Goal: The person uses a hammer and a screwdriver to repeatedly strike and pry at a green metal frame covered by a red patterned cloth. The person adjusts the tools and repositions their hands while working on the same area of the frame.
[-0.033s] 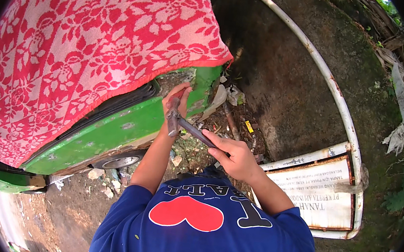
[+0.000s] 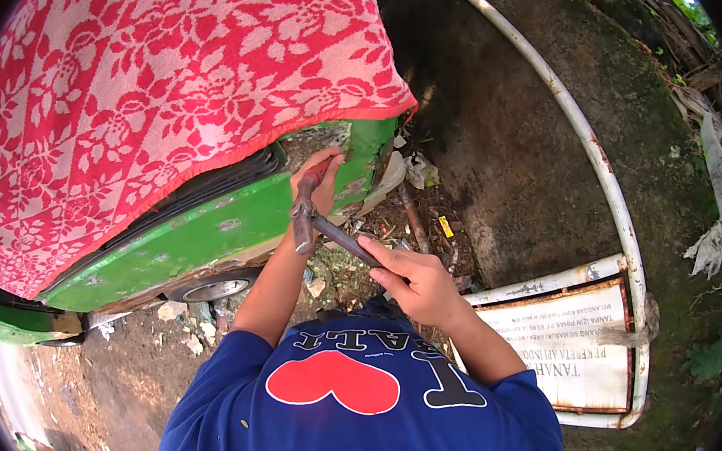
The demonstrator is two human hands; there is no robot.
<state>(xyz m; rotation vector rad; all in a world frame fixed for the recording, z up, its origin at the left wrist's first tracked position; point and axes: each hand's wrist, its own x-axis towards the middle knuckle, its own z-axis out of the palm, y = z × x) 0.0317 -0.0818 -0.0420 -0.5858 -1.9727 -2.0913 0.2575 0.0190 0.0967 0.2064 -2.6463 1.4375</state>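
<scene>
My right hand point(image 2: 408, 278) grips the dark handle point(image 2: 346, 243) of a hammer, whose worn metal head point(image 2: 303, 224) is at the near side of my left hand. My left hand point(image 2: 317, 182) is closed around a reddish tool point(image 2: 325, 170), partly hidden, held against a scraped, rusty part near the corner of a green vehicle body point(image 2: 222, 225). The hammer head overlaps my left hand in view; whether they touch I cannot tell. A red-and-pink floral cloth point(image 2: 177, 60) drapes over the top of the vehicle.
At the right a bent white pipe point(image 2: 557, 88) frames a rusty white signboard point(image 2: 576, 342) on mossy ground. A wheel point(image 2: 220, 286), rubble and litter point(image 2: 422, 175) lie low beside the vehicle. Plants point(image 2: 719, 347) and pale torn sheeting point(image 2: 716, 190) edge the far right.
The hammer head has shifted slightly down and to the left, and my right hand has moved a little with it. My left hand stays in place.
</scene>
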